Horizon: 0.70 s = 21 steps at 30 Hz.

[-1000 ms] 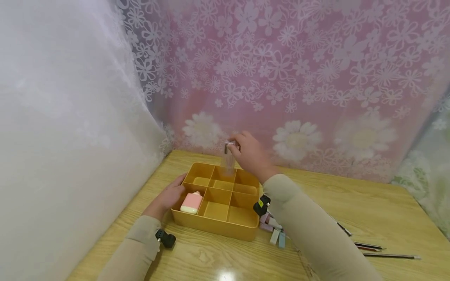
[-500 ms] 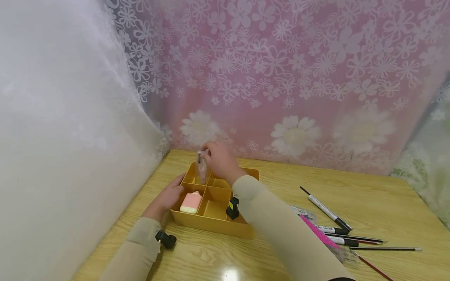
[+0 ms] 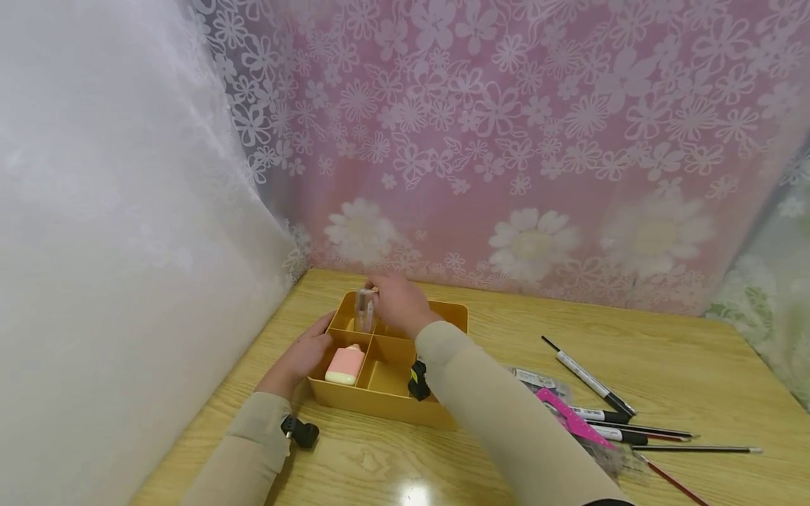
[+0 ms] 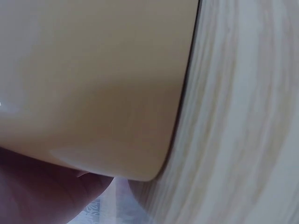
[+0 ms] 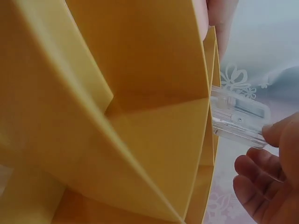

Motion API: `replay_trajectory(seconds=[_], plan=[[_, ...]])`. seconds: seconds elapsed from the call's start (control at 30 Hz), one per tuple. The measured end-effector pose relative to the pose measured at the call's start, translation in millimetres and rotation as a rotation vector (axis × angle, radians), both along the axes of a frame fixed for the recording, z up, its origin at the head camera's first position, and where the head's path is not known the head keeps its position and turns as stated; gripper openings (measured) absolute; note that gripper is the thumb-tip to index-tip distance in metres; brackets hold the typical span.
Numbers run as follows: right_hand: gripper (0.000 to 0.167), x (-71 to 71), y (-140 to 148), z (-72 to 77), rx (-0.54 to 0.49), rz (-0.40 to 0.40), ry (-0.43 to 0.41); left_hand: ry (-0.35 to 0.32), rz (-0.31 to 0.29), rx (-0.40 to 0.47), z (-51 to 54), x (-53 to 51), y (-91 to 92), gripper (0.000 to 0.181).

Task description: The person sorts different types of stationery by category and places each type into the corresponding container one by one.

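Observation:
A yellow divided box [image 3: 386,413] stands on the table. My left hand [image 3: 306,353] rests against its left side, thumb over the rim; in the left wrist view the fingers [image 4: 51,191] lie along the box wall [image 4: 117,93]. In my right hand [image 3: 400,302] a clear plastic case [image 3: 365,310] is pinched by its upper end, its lower part inside the back left compartment. The right wrist view shows the clear case [image 5: 239,116] between the thumb and fingers of the right hand [image 5: 275,172]. A pink and cream bottle [image 3: 345,365] lies in the front left compartment.
Right of the box are a pink ruler [image 3: 572,419], a marker [image 3: 591,379], several pencils [image 3: 696,448] and clear packets [image 3: 538,379], partly behind the right sleeve. A white curtain [image 3: 126,211] hangs at the left, a pink floral one [image 3: 474,176] behind.
The right hand has carried the clear case left from above the back middle compartment and lowered it into the back left one. The left hand stays at the box's side.

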State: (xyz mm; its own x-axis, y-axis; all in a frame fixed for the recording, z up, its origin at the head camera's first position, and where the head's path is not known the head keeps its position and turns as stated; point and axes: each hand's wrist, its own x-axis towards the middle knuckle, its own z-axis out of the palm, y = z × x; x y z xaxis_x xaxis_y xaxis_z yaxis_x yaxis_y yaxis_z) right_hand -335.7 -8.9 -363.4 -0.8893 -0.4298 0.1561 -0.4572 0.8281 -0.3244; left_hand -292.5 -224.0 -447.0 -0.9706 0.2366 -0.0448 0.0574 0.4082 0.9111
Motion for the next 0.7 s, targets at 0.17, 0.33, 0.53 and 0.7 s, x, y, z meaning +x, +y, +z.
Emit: replay_trajectory(seconds=[0.17,0.33,0.53,0.7], plan=[[0.041,-1.3,3,1.3,0.081,0.003,0.001,-0.009,0.021,-0.028,0.1,0.6,0.7,0.063],[0.050,-3.0,8,2.8,0.133,0.002,-0.032,-0.007,0.011,-0.013,0.0,0.8,0.4,0.063],[0.049,-9.8,18,-1.3,0.127,-0.014,-0.059,-0.014,0.012,0.002,-1.7,0.8,-0.9,0.064],[0.042,-10.2,39,-1.2,0.136,0.022,-0.001,-0.001,0.010,0.020,-1.9,0.6,1.1,0.063]])
